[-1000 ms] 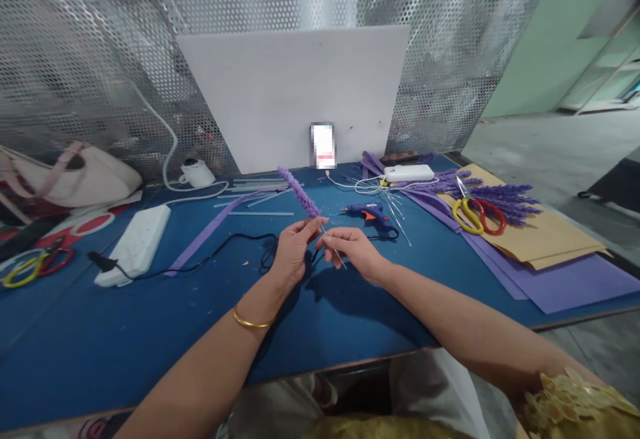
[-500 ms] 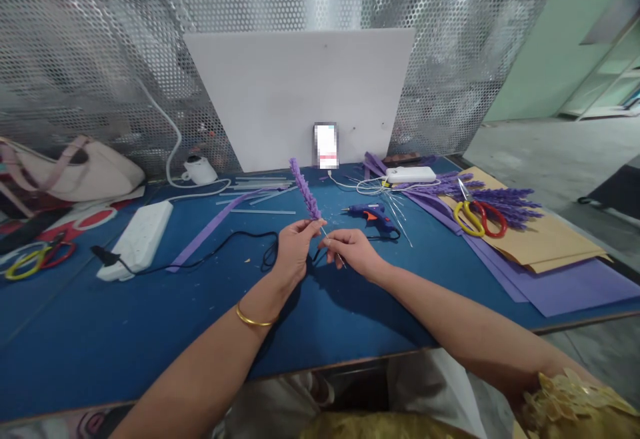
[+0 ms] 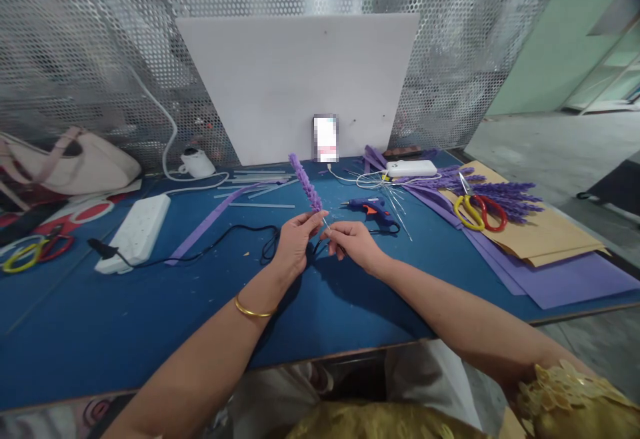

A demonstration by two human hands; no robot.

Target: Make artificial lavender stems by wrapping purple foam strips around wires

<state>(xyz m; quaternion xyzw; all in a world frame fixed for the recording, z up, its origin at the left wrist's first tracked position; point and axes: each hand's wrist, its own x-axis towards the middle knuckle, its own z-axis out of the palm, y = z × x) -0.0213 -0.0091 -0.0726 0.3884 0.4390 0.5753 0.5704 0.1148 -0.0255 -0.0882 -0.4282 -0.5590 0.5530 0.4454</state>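
Note:
A purple artificial lavender stem [image 3: 306, 184] leans up and to the left between my hands, its fluffy head above and a thin wire below. My left hand [image 3: 296, 242] pinches it at the base of the purple head. Just to the right, my right hand [image 3: 353, 244] is closed with thumb and finger on the bare wire. Behind the right hand, a blue glue gun [image 3: 371, 209] lies on the blue table [image 3: 200, 332]. A long purple paper strip [image 3: 210, 222] lies left of the stem.
Several glue sticks [image 3: 263, 205] lie behind my left hand, loose wires [image 3: 400, 212] right of centre. Scissors [image 3: 480, 212], lavender stems [image 3: 515, 199] and brown paper [image 3: 555, 245] are at right. A power strip [image 3: 137, 232] with a black cord stands left; a phone [image 3: 326, 139] leans on the white board [image 3: 295, 72].
The view has tilted down slightly, so things sit a little higher. My right hand has moved slightly up the wire, closer to my left hand. Both still hold the lavender stem.

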